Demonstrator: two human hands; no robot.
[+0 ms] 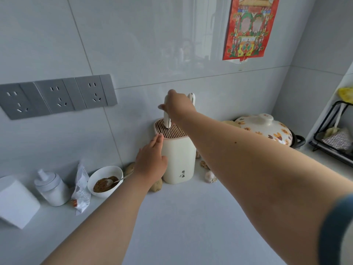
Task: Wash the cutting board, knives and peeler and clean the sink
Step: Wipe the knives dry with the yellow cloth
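Observation:
A cream knife block (180, 159) with a ribbed slotted top stands on the white counter against the tiled wall. My right hand (178, 106) is closed around the cream handle of a knife (167, 121) that stands upright in the block's top, its blade hidden inside. A second cream handle (192, 98) sticks up just behind my right hand. My left hand (151, 161) rests flat against the block's left side, fingers together. The cutting board, peeler and sink are out of view.
Left of the block sit a white bowl (105, 181) of brown powder with a spoon, a crumpled packet (81, 190), a white shaker jar (52, 188) and a white box (15, 203). Garlic (210, 175) and a floral clay pot (267, 129) lie right, by a black wire rack (332, 134).

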